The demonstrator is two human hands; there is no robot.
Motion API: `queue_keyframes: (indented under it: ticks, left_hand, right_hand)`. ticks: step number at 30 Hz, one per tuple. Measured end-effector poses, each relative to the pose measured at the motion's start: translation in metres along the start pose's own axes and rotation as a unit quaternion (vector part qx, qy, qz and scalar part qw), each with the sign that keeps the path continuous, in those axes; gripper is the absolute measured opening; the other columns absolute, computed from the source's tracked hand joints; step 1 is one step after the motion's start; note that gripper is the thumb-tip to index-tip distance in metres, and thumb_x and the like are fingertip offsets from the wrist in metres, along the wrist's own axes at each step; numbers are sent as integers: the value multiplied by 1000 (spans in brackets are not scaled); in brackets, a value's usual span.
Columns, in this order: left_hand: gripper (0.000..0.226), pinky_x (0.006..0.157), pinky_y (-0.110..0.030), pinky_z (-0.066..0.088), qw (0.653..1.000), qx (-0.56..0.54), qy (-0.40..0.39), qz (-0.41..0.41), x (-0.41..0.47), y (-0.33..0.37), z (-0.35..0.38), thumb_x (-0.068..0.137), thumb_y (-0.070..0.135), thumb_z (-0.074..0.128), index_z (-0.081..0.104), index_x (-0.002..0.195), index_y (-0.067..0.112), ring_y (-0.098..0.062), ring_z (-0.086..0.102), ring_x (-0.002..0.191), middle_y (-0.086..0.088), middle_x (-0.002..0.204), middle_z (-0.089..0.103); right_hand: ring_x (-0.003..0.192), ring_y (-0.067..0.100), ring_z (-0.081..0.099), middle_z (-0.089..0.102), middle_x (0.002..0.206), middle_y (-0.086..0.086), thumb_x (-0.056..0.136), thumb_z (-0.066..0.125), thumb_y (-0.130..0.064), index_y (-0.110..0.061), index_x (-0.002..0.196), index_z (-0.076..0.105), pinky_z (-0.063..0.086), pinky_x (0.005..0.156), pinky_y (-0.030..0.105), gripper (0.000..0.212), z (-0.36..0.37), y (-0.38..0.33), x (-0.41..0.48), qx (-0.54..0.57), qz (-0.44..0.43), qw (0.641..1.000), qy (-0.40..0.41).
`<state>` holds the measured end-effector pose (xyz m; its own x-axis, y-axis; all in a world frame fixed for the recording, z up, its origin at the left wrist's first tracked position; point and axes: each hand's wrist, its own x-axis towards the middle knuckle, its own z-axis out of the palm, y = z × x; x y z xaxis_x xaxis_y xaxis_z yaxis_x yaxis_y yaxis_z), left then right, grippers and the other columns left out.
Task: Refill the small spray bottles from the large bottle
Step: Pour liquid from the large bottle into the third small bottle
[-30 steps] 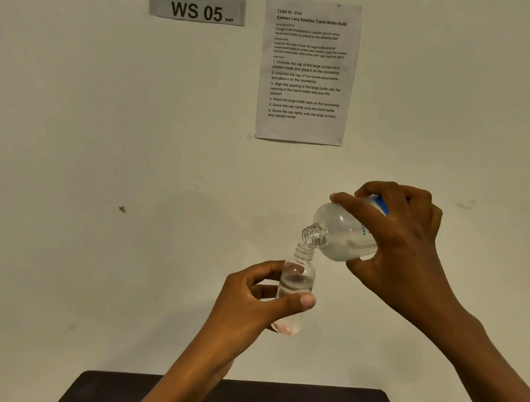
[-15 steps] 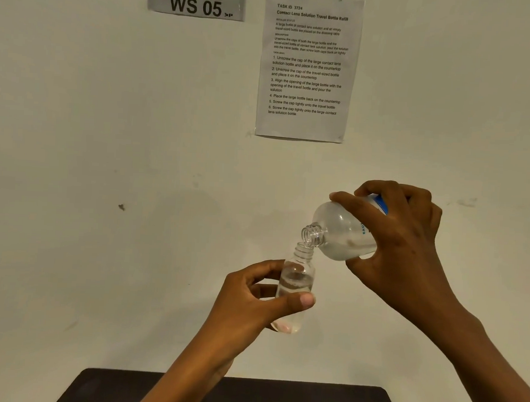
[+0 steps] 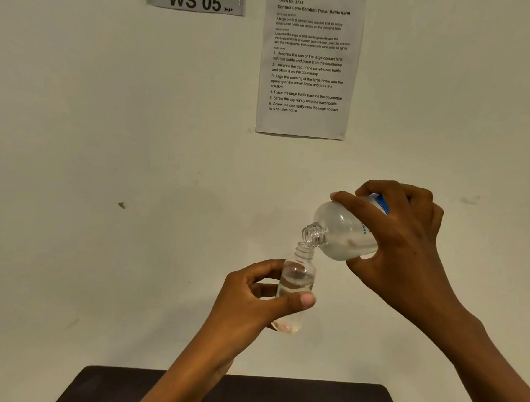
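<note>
**Pouring pose held: large bottle over small bottle**

While both hands and both bottles keep the arrangement of half a second ago, the wall sign and printed sheet sit slightly higher in view, so only the camera has tipped.

Item 1. Left hand (image 3: 252,298): reaches up from 6 o'clock, thumb laid across the front and fingers curled behind, clasping the small bottle (image 3: 296,282). This bottle is uncapped and near upright, long axis running 12 to 6 o'clock with the mouth tilted slightly toward 1 o'clock; clear liquid fills roughly its lower two thirds.

Item 2. Right hand (image 3: 400,238): enters from 4 o'clock, wrist bent, fingers wrapped over the top and thumb beneath, gripping the large bottle (image 3: 342,232). Long axis runs from 2 o'clock down to 8 o'clock, open neck lowest, just above and touching or nearly touching the small bottle's mouth. Liquid pools along its lower side. Whether a stream passes cannot be told.

Item 3. Desk (image 3: 308,400): dark, at 6 o'clock, below both hands, which are held well above it before the wall (image 3: 75,160).
</note>
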<state>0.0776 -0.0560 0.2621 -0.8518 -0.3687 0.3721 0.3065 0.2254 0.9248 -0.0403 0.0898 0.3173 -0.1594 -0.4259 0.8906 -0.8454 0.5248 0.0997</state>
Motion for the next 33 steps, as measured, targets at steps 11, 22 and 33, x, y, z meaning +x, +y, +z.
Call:
queue_keyframes:
  ticks: [11, 22, 33]
  left_hand:
    - [42, 56, -15, 51, 1000, 1, 0, -1, 0, 1, 1, 56, 41, 82, 63, 94, 40, -10, 65, 92, 17, 99, 67]
    - [40, 56, -16, 52, 1000, -5, 2, -4, 0, 0, 0, 50, 41, 72, 63, 88, 43, 0, 65, 84, 25, 86, 66]
    - [40, 57, -19, 54, 1000, -9, 2, -2, 0, 2, 1, 49, 39, 73, 66, 88, 40, -7, 67, 85, 19, 89, 69]
  right_hand:
    - [107, 27, 33, 53, 113, 7, 48, 81, -5, -31, 117, 50, 21, 85, 36, 81, 2, 1, -1, -5, 1, 1000, -2]
    - [107, 27, 32, 53, 114, 8, 47, 82, -5, -32, 117, 48, 21, 85, 37, 83, 2, 0, -1, -6, 1, 1000, -8]
    - [108, 28, 32, 52, 114, 9, 49, 82, -6, -31, 118, 48, 22, 85, 37, 81, 0, 0, 0, -3, -4, 1000, -7]
